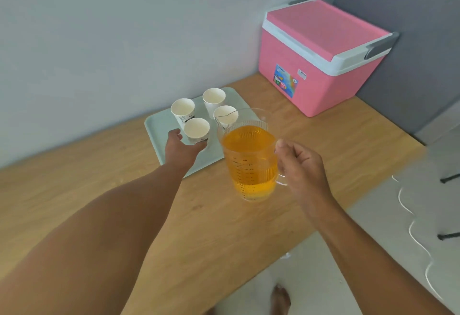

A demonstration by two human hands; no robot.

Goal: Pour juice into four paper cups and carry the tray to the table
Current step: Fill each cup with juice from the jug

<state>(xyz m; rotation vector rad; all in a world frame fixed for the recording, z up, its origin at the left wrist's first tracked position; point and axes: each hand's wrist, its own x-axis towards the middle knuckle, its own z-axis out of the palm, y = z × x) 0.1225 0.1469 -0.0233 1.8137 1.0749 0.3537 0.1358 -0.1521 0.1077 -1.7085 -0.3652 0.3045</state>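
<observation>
Several white paper cups stand on a pale green tray [159, 125] on the wooden counter, all looking empty. The nearest cup [196, 129] is held at its base by my left hand [183, 146], thumb on the left and fingers on the right. My right hand [302, 165] grips the handle of a clear ribbed jug [250, 163] of orange juice, held upright above the counter, just right of the tray. The jug's spout overlaps the right front cup [225, 115]. Two more cups [183, 109] [214, 98] stand behind.
A pink cooler box [321, 58] with a white rim and grey handles sits at the counter's back right corner against the grey wall. The wooden counter [99, 190] stretches to the left. Light floor lies at the lower right, with my bare feet [280, 299] below.
</observation>
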